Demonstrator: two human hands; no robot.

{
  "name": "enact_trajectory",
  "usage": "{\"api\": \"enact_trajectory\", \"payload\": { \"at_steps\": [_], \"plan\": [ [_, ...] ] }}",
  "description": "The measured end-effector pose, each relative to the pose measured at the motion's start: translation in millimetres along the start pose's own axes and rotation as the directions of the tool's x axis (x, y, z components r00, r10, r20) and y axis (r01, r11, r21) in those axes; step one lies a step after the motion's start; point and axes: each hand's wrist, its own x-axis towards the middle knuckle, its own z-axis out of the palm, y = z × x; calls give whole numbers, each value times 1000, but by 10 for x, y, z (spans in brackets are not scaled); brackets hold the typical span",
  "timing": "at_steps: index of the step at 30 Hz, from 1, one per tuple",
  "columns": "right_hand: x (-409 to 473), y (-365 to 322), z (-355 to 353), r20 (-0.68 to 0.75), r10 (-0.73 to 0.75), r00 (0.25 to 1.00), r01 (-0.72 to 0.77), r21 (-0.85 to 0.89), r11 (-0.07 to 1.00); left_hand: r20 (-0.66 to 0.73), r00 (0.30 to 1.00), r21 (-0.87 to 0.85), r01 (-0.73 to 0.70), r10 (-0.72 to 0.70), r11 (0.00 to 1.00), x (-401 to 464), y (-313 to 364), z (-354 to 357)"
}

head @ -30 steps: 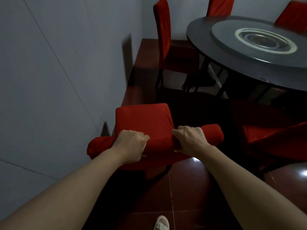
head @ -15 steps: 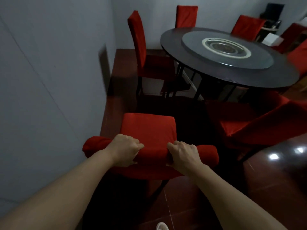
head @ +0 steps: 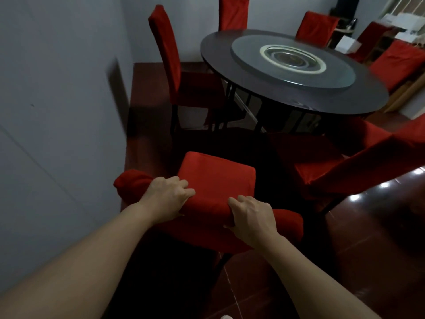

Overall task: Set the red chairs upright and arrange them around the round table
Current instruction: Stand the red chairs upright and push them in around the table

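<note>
Chair (head: 216,178) backrest was gripped by both hands (head: 166,198); collision risked with tilted chair (head: 358,164) at 3 o'clock

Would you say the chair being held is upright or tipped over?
Upright: the chair's seat faces up, and both the left hand and right hand grip the top of its backrest.
</note>
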Motion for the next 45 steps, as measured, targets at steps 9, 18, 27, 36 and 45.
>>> {"api": "enact_trajectory", "payload": {
  "at_steps": [9, 18, 27, 36, 45],
  "plan": [
    [188, -40, 53, -15, -15, 1000, 15, -25, 1000, 79, 997, 58, -9, 4, 998, 125, -196, -78],
    [710, -65, 50, 3, -48, 999, 48, 40, 998, 158, 981, 108, 95, -112, 990, 442, -560, -153],
    [1292, 260, -110, 60, 14, 998, -14, -10, 1000, 135, 987, 104, 68, -82, 992, 1080, -853, -289],
    [1993, 526, -282, 85, 175, 981, -167, -101, 981, 14, 996, 112, -89, 88, 990, 1776, -1343, -424],
    [2354, 700, -442, 106, 262, 959, -248, -129, 960, -76, 980, 72, -177, 182, 982, 2169, -1568, -502]
  ]
}}
